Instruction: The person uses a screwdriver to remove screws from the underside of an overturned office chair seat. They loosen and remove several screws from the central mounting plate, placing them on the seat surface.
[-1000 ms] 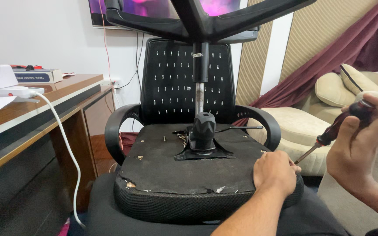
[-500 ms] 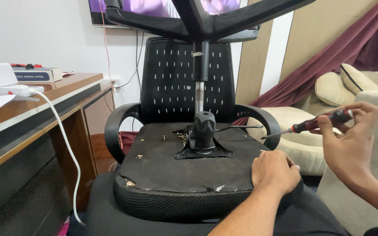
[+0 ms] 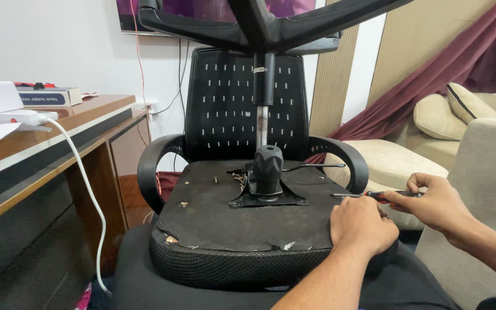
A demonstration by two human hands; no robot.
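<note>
A black office chair lies upside down, its seat underside (image 3: 225,215) facing up. A metal mechanism plate (image 3: 266,198) with a gas column (image 3: 262,120) stands at its centre, and the wheel base (image 3: 259,26) spreads overhead. My left hand (image 3: 364,225) rests on the seat's right front edge, fingers curled over it. My right hand (image 3: 431,202) grips a red and black screwdriver (image 3: 368,196) held almost level, its tip pointing left just above my left hand.
A wooden desk (image 3: 41,143) with a white cable (image 3: 84,189) and boxes stands on the left. Beige sofas (image 3: 489,166) and a maroon curtain (image 3: 431,69) fill the right. The chair's armrests (image 3: 156,169) curve up on both sides. A screen hangs on the back wall.
My right hand has come down from a raised position and turned the screwdriver from steeply slanted to almost level, close to my left hand. My left hand has barely moved.
</note>
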